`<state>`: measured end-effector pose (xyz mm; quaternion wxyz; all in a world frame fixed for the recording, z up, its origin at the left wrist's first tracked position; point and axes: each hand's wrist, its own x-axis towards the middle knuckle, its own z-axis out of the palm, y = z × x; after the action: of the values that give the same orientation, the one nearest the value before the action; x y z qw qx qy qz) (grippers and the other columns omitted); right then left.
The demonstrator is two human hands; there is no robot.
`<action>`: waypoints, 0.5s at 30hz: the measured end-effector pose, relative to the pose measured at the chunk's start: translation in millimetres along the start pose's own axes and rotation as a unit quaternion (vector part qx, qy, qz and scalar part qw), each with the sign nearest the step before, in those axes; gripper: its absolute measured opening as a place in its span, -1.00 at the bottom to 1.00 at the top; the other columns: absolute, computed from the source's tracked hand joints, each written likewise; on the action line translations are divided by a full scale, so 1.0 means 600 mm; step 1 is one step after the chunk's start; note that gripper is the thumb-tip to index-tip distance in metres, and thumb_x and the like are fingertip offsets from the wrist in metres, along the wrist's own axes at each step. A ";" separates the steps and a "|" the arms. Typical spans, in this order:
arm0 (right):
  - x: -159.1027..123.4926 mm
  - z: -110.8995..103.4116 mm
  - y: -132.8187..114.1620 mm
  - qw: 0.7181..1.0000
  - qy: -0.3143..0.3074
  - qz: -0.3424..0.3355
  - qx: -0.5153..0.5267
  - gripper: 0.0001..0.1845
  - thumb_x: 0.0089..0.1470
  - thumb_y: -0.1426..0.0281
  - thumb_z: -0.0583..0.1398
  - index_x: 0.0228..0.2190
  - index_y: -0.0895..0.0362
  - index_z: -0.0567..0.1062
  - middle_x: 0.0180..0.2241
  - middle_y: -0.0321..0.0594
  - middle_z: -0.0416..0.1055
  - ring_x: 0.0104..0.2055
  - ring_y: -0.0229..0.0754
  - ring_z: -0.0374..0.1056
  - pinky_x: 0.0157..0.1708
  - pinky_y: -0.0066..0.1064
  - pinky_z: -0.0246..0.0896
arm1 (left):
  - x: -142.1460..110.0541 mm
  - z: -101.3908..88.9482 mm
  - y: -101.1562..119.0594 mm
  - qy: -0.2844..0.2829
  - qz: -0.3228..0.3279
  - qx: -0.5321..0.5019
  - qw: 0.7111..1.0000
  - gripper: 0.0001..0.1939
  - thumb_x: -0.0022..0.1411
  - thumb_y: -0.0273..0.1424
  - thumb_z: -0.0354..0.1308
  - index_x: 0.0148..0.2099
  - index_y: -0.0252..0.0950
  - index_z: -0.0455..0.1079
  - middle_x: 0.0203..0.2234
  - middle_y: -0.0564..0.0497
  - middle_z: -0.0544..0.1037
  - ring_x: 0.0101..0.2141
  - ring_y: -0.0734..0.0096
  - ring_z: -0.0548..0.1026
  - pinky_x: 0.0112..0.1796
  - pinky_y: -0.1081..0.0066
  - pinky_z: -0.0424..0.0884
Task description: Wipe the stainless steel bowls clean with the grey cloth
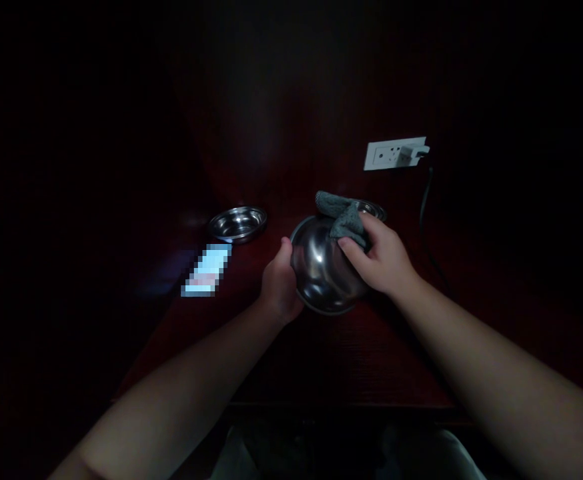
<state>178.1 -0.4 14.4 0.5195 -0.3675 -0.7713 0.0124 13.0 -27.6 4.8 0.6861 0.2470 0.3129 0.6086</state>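
A steel bowl (319, 270) is held above the dark red table, tilted with its underside towards me. My left hand (279, 283) grips its left rim, thumb over the edge. My right hand (384, 257) presses a grey cloth (344, 217) against the upper right of the bowl, fingers closed on the cloth. Part of the cloth hangs over the far rim.
A second steel dish (237, 223) lies on the table (351, 353) to the left. A glowing phone (207, 269) lies nearer, left of my hands. Another dish rim (375, 209) shows behind the cloth. A white wall socket (395, 154) with a plug and black cable (425, 200) is at the back right.
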 end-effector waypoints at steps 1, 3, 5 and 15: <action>-0.001 -0.002 -0.001 1.000 -0.009 -0.004 -0.005 -0.63 0.04 0.28 0.20 -0.10 0.14 0.46 -0.06 -0.06 0.47 -0.03 0.05 0.38 -0.02 -0.08 0.29 | -0.003 0.002 -0.001 0.011 -0.005 0.012 1.000 -0.53 0.26 -0.07 0.01 -0.10 -0.38 0.48 -0.20 -0.19 0.59 -0.07 0.10 0.52 0.02 0.13 0.35; -0.001 -0.006 -0.004 1.000 -0.024 -0.011 -0.016 -0.56 0.02 0.24 0.22 -0.06 0.13 0.44 -0.03 -0.05 0.45 0.00 0.08 0.36 0.01 -0.05 0.27 | -0.008 0.006 -0.004 0.025 -0.011 0.025 0.999 -0.51 0.24 -0.05 0.02 -0.12 -0.39 0.48 -0.21 -0.21 0.59 -0.10 0.08 0.53 -0.01 0.12 0.37; -0.001 -0.012 -0.007 0.999 -0.040 -0.023 -0.020 -0.48 0.00 0.21 0.23 -0.01 0.13 0.41 -0.02 -0.04 0.44 0.03 0.10 0.35 0.03 -0.04 0.25 | -0.012 0.007 -0.007 0.023 -0.014 0.028 0.999 -0.50 0.23 -0.05 0.03 -0.13 -0.40 0.49 -0.22 -0.22 0.59 -0.12 0.07 0.54 -0.02 0.12 0.37; 0.005 -0.031 -0.041 0.976 -0.160 -0.146 -0.018 -0.32 -0.09 0.15 0.30 0.05 0.14 0.36 0.06 -0.03 0.39 0.12 0.06 0.29 0.13 -0.06 0.19 | -0.032 0.024 -0.017 0.008 -0.041 -0.036 0.998 -0.64 0.29 -0.24 0.00 -0.10 -0.39 0.47 -0.19 -0.17 0.59 -0.13 0.20 0.53 -0.01 0.23 0.35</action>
<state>178.9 -23.6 35.2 0.3783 -0.2535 -0.8901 -0.0190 29.3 -47.7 9.5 0.7165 0.2042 0.3063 0.5925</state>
